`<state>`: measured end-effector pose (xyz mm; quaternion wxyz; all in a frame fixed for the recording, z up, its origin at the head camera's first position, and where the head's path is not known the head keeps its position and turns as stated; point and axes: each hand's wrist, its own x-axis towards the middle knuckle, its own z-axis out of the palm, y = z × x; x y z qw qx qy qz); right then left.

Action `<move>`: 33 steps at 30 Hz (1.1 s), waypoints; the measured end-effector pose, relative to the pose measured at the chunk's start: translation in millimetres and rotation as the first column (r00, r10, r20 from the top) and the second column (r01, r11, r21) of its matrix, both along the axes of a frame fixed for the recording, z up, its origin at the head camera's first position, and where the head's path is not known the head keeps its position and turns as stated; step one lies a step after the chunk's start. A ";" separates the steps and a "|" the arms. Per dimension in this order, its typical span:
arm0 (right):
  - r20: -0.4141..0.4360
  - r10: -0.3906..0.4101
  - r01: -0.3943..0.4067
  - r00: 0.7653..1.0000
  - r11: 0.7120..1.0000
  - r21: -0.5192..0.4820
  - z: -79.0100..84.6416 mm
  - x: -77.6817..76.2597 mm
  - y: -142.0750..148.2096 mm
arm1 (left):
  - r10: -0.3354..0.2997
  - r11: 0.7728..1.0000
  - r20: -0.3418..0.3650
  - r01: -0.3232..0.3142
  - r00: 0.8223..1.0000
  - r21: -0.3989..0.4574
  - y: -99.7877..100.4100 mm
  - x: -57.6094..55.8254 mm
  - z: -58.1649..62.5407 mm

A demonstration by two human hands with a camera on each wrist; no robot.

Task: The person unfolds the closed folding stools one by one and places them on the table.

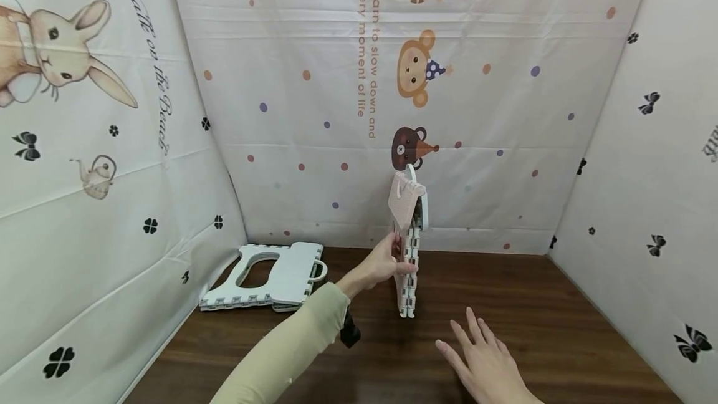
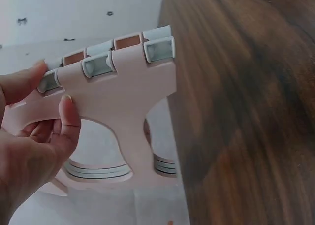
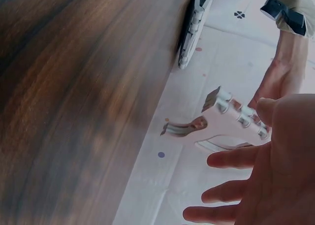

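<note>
A folded pink-and-white step stool [image 1: 402, 201] stands upright on edge near the back of the table, its hinged side toward me. My left hand [image 1: 384, 262] grips it, with the thumb over the hinge edge and the fingers curled through an opening, as the left wrist view shows on the pink leg panel [image 2: 133, 82]. To the right and nearer to me, my right hand [image 1: 485, 357] holds nothing and has its fingers spread. In the right wrist view the same right hand [image 3: 285, 171] partly overlaps the pink stool [image 3: 231, 124].
A white folded step stool [image 1: 294, 273] lies flat at the left, its handle loop facing right. Dark wood tabletop [image 1: 505, 292] runs beneath everything. Printed cloth walls [image 1: 314, 192] close off the back and both sides.
</note>
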<state>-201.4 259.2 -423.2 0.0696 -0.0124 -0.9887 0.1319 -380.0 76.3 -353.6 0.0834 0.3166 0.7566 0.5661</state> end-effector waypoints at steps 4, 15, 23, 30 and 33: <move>0.006 -0.006 0.006 1.000 1.000 -0.004 -0.9 -0.4 2.4 | 0.014 1.000 -0.079 -0.014 0.997 -0.008 10.2 3.6 -10.8; 0.034 -0.016 0.016 0.999 1.000 0.005 -4.2 -2.0 9.3 | 0.018 0.999 -0.201 -0.026 0.979 -0.034 64.4 18.0 -25.1; -0.124 -0.014 0.024 0.992 0.997 0.075 7.2 -6.7 34.9 | 0.052 0.998 -0.227 -0.061 0.973 -0.035 96.3 23.6 -34.9; -0.249 -0.011 0.039 0.968 0.994 0.107 38.2 -31.7 88.2 | 0.060 0.996 -0.247 -0.074 0.967 -0.050 113.5 25.8 -43.0; -0.219 -0.011 0.024 0.976 0.998 0.056 56.3 -43.9 106.6 | 0.063 0.995 -0.252 -0.079 0.966 -0.056 119.8 28.4 -46.4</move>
